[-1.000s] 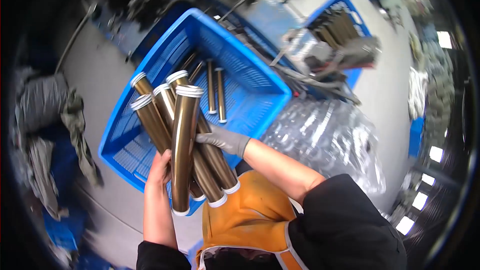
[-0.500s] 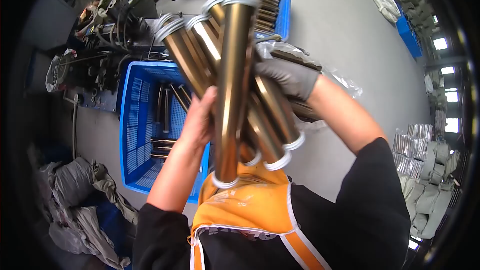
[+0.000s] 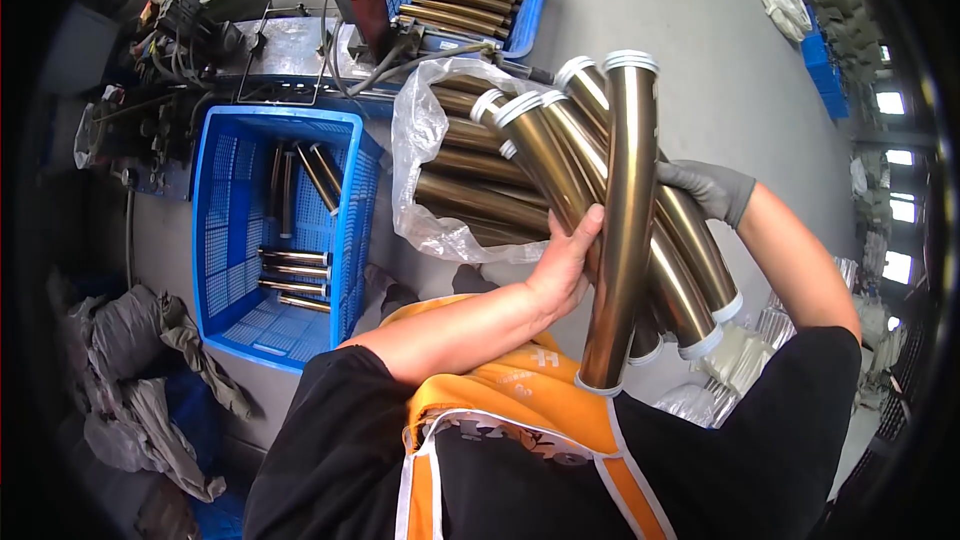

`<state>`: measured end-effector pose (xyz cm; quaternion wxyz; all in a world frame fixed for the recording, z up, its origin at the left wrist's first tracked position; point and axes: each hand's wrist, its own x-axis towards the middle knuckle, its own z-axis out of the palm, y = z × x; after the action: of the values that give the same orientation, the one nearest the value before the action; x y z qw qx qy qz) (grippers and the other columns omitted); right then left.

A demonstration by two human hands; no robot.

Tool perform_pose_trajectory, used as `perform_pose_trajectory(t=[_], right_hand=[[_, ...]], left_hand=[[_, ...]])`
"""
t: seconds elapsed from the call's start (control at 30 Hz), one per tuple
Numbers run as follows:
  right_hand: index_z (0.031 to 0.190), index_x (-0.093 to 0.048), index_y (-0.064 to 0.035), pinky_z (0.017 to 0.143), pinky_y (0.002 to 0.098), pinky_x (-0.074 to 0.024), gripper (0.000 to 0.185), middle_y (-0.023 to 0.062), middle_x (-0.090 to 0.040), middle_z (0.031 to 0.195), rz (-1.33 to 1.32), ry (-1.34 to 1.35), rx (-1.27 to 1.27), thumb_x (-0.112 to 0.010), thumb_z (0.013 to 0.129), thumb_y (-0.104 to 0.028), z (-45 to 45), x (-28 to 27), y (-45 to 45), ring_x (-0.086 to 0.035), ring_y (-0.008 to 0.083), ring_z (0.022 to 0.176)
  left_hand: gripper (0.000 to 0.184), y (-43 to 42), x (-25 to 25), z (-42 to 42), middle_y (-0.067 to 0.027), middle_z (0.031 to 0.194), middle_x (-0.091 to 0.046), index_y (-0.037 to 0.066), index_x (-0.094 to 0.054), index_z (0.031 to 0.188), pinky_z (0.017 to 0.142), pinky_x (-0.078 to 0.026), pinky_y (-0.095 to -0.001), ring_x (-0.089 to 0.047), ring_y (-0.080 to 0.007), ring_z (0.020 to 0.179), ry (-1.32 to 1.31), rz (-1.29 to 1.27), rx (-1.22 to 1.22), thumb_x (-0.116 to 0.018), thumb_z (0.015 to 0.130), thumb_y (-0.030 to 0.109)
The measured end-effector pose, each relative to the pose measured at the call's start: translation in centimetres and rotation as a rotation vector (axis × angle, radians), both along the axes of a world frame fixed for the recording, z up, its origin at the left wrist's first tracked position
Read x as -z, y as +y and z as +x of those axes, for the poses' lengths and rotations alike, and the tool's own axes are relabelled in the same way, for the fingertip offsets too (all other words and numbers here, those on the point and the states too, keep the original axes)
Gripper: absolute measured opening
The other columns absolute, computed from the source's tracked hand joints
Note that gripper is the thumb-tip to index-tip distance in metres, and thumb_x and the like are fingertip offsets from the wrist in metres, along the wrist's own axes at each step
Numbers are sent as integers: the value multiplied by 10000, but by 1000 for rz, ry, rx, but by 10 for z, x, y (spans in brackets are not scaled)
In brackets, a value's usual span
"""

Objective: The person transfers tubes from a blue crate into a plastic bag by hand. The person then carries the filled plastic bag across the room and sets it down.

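Between my hands is a loose bundle of several bronze-coloured metal tubes (image 3: 628, 220) with whitish rings at their ends, held in front of my orange apron (image 3: 510, 390). My bare left hand (image 3: 565, 265) grips the bundle from the left, its thumb against a tube. From the right, my right hand (image 3: 710, 188) in a grey glove is closed around the tubes, its fingertips partly hidden behind them. The tubes cross one another at slight angles, the front one nearly upright. Just left of the bundle, more bronze tubes (image 3: 475, 162) lie in a clear plastic bag (image 3: 425, 225).
To the left stands a blue crate (image 3: 205, 240) with several shorter tubes (image 3: 295, 270) in it. Another blue crate (image 3: 545, 0) at the top holds rows of tubes. Machinery (image 3: 290, 50) occupies the upper left; grey cloth (image 3: 130, 360) lies lower left. Wrapped goods line the right side.
Both hands and the tube bundle have shifted right, away from the blue crate. The view has turned, and the bagged tubes now show more fully to the left of the bundle.
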<state>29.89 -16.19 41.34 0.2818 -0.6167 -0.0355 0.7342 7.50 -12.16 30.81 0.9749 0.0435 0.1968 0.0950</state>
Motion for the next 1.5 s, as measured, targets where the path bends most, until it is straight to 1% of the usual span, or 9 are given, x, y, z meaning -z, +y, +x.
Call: perform_pose_trajectory(t=[0.17,0.33,0.43,0.6,0.73,1.07,1.2,1.3,1.5], right_hand=[[1310,-519,-8,983,378,-506,702,164,-607,1254,129,153,-334,-676,848,-513,18,49,69,-618,217,1113],[1382,-464,-30,1043,403,-441,814,194,-535,1347,186,206,-629,-681,815,-572,17,114,144,-541,239,1222],[1523,-211,-67,1166,433,-218,1138,221,-188,1559,369,-268,-889,-679,711,-712,10,133,159,-199,323,1442],[1526,-163,-56,1153,449,-250,1214,280,-164,1549,501,-702,-1081,-682,655,-726,-12,116,148,-265,421,1407],[1524,-132,-48,1166,434,-237,1164,315,-143,1537,575,-1171,-1333,-761,660,-510,-52,121,114,-214,446,1418],[1536,-115,-102,1139,559,-232,1167,248,-174,1554,605,-1075,-1171,-753,660,-534,-14,159,110,-174,490,1414],[1522,-184,-110,1138,549,-233,1009,240,-195,1550,573,-1185,-1119,-709,739,-469,-25,163,100,-233,453,1406],[1505,-234,-93,1143,544,-219,932,230,-212,1547,610,-1236,-1064,-687,774,-451,-29,159,91,-248,442,1402],[1475,-295,-70,1153,518,-216,821,194,-351,1473,730,-1423,-832,-673,808,-364,-58,160,63,-302,389,1382]], left_hand=[[688,11,15,5,-83,1099,-609,52,-502,1238,893,-526,-364,-606,-197,1007,126,109,-219,-663,825,578],[697,32,71,0,-117,1202,-589,74,-478,1295,914,-513,-480,-589,-271,1102,326,-53,-352,-645,841,575],[739,42,84,-11,-148,1313,-503,65,-410,1359,955,-480,-568,-523,-332,1189,381,-103,-318,-662,849,536],[807,51,87,-13,-234,1411,-349,46,-326,1418,1020,-404,-639,-400,-413,1286,503,-192,-297,-686,852,495],[793,58,90,-18,-219,1432,-326,49,-326,1424,1038,-429,-554,-407,-389,1289,549,-126,-248,-683,862,482],[817,73,100,-60,-249,1448,-360,-22,-277,1453,931,-531,-369,-617,-340,1082,731,224,201,-604,916,498],[712,81,99,-68,-268,1211,-601,-85,-554,1225,842,-552,-364,-682,-342,927,820,677,484,-581,905,551],[586,93,79,-58,-216,810,-678,-54,-663,961,757,-517,-401,-668,-342,833,975,1571,805,-587,902,523],[324,122,53,-60,-190,865,-675,37,-692,957,729,-510,-409,-644,-372,816,703,1928,550,-677,872,349]])
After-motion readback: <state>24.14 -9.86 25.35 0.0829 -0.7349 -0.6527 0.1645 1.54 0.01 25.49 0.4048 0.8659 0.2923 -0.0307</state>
